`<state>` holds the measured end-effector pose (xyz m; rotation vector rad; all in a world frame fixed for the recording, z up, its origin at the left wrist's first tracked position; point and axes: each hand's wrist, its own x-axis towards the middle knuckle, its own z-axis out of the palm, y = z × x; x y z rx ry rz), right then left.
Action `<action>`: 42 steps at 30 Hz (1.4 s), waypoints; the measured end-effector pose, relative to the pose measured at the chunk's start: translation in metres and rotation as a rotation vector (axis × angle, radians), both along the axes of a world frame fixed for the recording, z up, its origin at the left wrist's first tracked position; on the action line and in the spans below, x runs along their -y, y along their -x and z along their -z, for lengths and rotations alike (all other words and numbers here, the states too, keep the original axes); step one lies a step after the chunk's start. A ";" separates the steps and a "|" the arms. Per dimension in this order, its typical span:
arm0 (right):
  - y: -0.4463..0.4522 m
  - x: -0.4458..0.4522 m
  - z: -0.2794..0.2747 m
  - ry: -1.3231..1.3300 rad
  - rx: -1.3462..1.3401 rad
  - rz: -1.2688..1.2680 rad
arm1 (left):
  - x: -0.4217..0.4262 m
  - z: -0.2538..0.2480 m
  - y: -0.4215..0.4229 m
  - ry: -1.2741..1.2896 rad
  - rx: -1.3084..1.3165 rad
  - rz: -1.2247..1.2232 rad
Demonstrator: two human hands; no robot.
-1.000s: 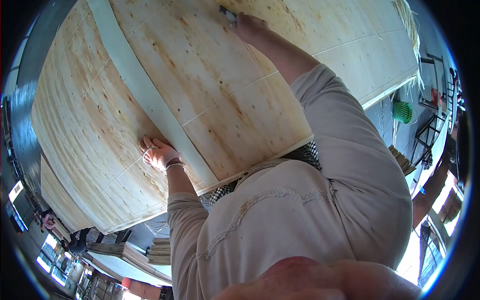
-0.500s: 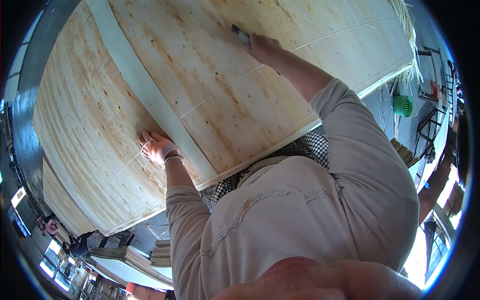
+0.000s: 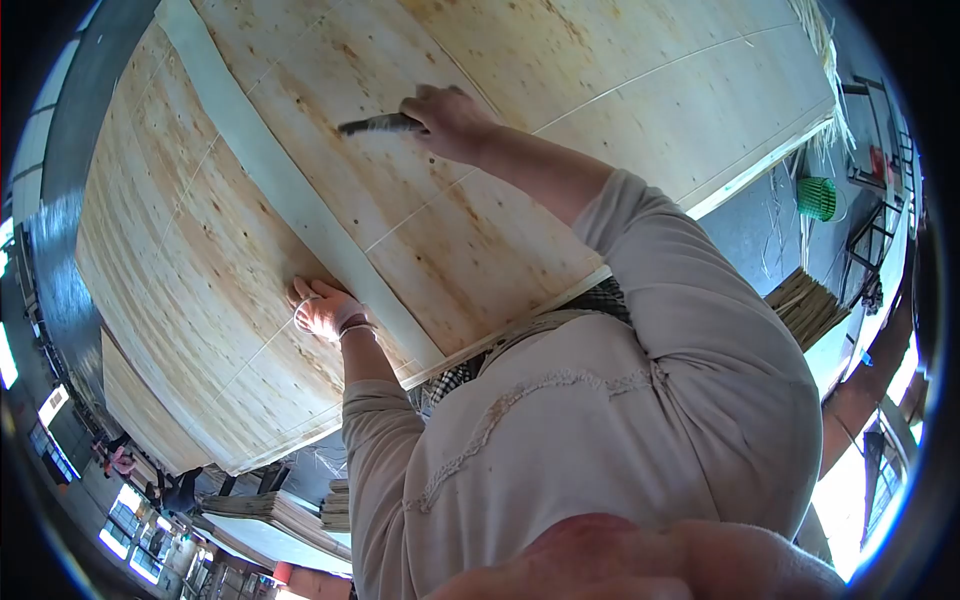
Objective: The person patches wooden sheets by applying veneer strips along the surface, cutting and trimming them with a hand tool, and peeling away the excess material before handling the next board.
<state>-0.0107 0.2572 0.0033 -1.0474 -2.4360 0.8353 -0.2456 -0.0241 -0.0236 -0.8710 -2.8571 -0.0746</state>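
A broad stack of wood veneer sheets (image 3: 560,190) with brown knots and stains lies in front of me. My right hand (image 3: 452,122) is closed around a slim, dark knife (image 3: 382,124). Its tip points left, over the sheet to the right of a long pale strip (image 3: 290,195); whether it touches the wood I cannot tell. My left hand (image 3: 325,308), in a light partial covering with a band at the wrist, lies flat on the veneer just left of that strip, fingers spread and holding nothing.
A green basket (image 3: 816,198) stands on the floor at the right, near dark metal frames (image 3: 872,235). Stacked sheets (image 3: 808,308) lie on the right, with more piles (image 3: 260,512) at lower left. A person (image 3: 178,492) is far off at lower left.
My right hand has swung left and slightly down with the knife, toward the pale strip. The left hand stays pressed in its place on the veneer. The view has shifted slightly.
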 end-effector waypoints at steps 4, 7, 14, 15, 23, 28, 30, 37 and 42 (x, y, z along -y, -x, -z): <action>0.032 -0.023 0.009 -0.257 0.021 -0.187 | -0.001 0.001 0.000 0.004 0.003 -0.009; 0.040 -0.054 0.037 -0.473 0.065 -0.128 | -0.003 0.000 0.001 0.010 -0.011 0.026; 0.031 -0.075 0.037 -0.453 -0.110 -0.150 | -0.003 0.001 0.005 0.040 -0.016 0.052; 0.025 -0.076 0.040 -0.416 -0.062 -0.276 | -0.002 0.001 0.005 0.023 -0.020 0.060; 0.040 -0.090 0.007 -0.094 0.370 -0.255 | -0.001 0.002 0.005 0.029 -0.028 0.036; 0.055 -0.029 0.029 -0.269 0.061 -0.377 | -0.001 0.004 0.005 -0.067 -0.017 0.059; 0.045 -0.025 0.034 -0.385 -0.115 -0.365 | -0.001 0.005 0.004 -0.076 -0.020 0.064; 0.009 -0.037 0.011 -0.173 0.097 0.027 | -0.004 0.000 0.004 -0.061 -0.016 0.066; 0.014 -0.011 -0.021 0.093 0.318 0.026 | -0.004 -0.004 0.004 -0.068 -0.030 0.102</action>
